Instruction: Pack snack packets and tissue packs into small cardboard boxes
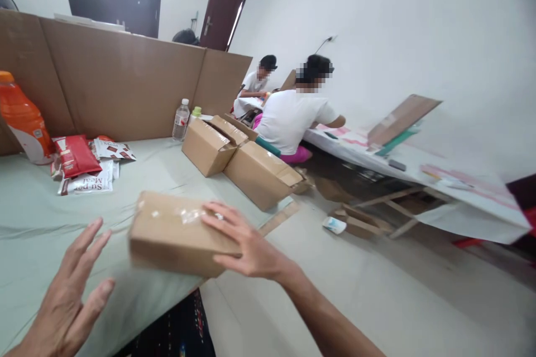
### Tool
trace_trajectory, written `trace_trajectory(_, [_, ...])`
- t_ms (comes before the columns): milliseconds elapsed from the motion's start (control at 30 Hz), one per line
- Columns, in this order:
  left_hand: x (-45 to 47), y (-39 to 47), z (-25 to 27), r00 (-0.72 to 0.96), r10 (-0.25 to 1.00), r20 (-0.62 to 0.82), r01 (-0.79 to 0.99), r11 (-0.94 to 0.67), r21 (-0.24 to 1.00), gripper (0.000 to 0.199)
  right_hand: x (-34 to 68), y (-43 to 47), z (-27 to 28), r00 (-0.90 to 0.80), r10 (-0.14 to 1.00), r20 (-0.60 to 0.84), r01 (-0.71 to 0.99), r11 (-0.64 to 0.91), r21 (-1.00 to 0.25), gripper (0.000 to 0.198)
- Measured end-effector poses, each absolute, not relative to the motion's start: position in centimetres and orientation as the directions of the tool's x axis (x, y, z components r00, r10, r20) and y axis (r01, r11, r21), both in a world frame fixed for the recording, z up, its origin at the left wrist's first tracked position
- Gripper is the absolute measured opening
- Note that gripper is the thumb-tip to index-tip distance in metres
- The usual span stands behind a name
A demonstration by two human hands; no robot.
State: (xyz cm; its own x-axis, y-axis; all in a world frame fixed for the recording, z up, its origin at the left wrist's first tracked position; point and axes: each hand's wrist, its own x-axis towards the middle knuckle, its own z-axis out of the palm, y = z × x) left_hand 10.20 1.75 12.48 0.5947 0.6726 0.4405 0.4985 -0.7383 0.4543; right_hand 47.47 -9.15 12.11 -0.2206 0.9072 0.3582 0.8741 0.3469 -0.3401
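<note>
A closed brown cardboard box (167,228), slightly blurred, is at the near edge of the cloth-covered table (159,170). My right hand (245,240) grips its right end, fingers across the top and thumb along the near side. To the left of the box, my left hand (75,290) is open with its fingers apart, not touching it. Beyond the box lie a red packet (76,156) and several white sachets, one of them a printed sachet (87,183). Two more boxes, a left box (207,150) and a right box (255,175), stand at the table's right edge.
An orange bottle (25,117) stands at far left and a clear water bottle (181,120) near the back. A tall cardboard screen (134,83) borders the table. Co-workers, including a person in white (288,117), sit beyond. An open box (360,220) lies on the floor.
</note>
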Motion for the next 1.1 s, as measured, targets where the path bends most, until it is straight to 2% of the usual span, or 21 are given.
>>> trace_trajectory(100, [11.7, 2.2, 10.5, 0.643, 0.608, 0.466, 0.485, -0.794, 0.367, 0.049, 54.3, -11.7, 10.0, 0.140, 0.879, 0.455, 0.954, 0.003, -0.300, 0.063])
trace_trajectory(200, [10.6, 2.6, 7.0, 0.675, 0.596, 0.434, 0.518, -0.802, 0.297, 0.048, 58.9, -11.5, 8.2, 0.429, 0.732, 0.529, 0.902, -0.319, -0.291, 0.063])
trace_trajectory(267, [9.1, 2.5, 4.6, 0.698, 0.583, 0.417, 0.524, -0.812, 0.258, 0.047, 60.5, -10.1, 7.7, 0.537, 0.645, 0.544, 0.841, -0.454, -0.293, 0.064])
trace_trajectory(333, [7.6, 2.1, 2.6, 0.694, 0.592, 0.410, 0.542, -0.804, 0.245, 0.046, 61.2, -8.6, 7.7, 0.571, 0.618, 0.540, 0.817, -0.496, -0.295, 0.066])
trace_trajectory(433, [5.7, 1.6, 0.6, 0.642, 0.639, 0.425, 0.589, -0.765, 0.261, 0.044, 60.5, -7.7, 8.2, 0.526, 0.632, 0.569, 0.845, -0.461, -0.269, 0.073])
trace_trajectory(500, [4.5, 1.5, 0.4, 0.627, 0.649, 0.431, 0.609, -0.753, 0.249, 0.042, 59.0, -8.2, 8.5, 0.473, 0.578, 0.665, 0.865, -0.449, -0.224, 0.076])
trace_trajectory(567, [3.4, 1.3, 1.2, 0.644, 0.643, 0.414, 0.625, -0.755, 0.200, 0.040, 56.8, -9.0, 8.2, 0.409, 0.479, 0.777, 0.880, -0.433, -0.196, 0.070])
trace_trajectory(600, [2.9, 1.2, 1.9, 0.668, 0.638, 0.383, 0.627, -0.760, 0.173, 0.039, 55.4, -9.2, 7.7, 0.382, 0.448, 0.808, 0.894, -0.402, -0.199, 0.063])
trace_trajectory(633, [2.6, 1.0, 2.6, 0.694, 0.634, 0.342, 0.624, -0.766, 0.153, 0.039, 54.0, -9.2, 6.9, 0.354, 0.464, 0.812, 0.916, -0.347, -0.201, 0.055])
trace_trajectory(700, [2.3, 0.4, 4.2, 0.730, 0.642, 0.236, 0.624, -0.766, 0.153, 0.042, 50.4, -8.2, 4.6, 0.252, 0.603, 0.757, 0.968, -0.160, -0.195, 0.043])
trace_trajectory(800, [2.6, -0.9, 5.7, 0.732, 0.661, 0.165, 0.638, -0.750, 0.173, 0.047, 43.6, -5.0, 0.3, -0.008, 0.844, 0.536, 0.964, 0.149, -0.220, 0.042])
trace_trajectory(867, [2.4, -1.4, 6.3, 0.739, 0.652, 0.169, 0.628, -0.758, 0.176, 0.043, 38.5, -2.7, -1.9, -0.159, 0.908, 0.387, 0.925, 0.274, -0.263, 0.045])
trace_trajectory(967, [-0.5, -0.3, 7.9, 0.688, 0.688, 0.231, 0.674, -0.724, 0.149, 0.037, 31.5, -0.6, -2.9, -0.383, 0.876, 0.295, 0.832, 0.465, -0.301, 0.051])
trace_trajectory(1100, [-9.5, 3.6, 14.1, 0.346, 0.818, 0.460, 0.897, -0.432, 0.092, 0.038, 26.2, -0.5, -2.0, -0.700, 0.643, 0.309, 0.571, 0.765, -0.298, 0.064])
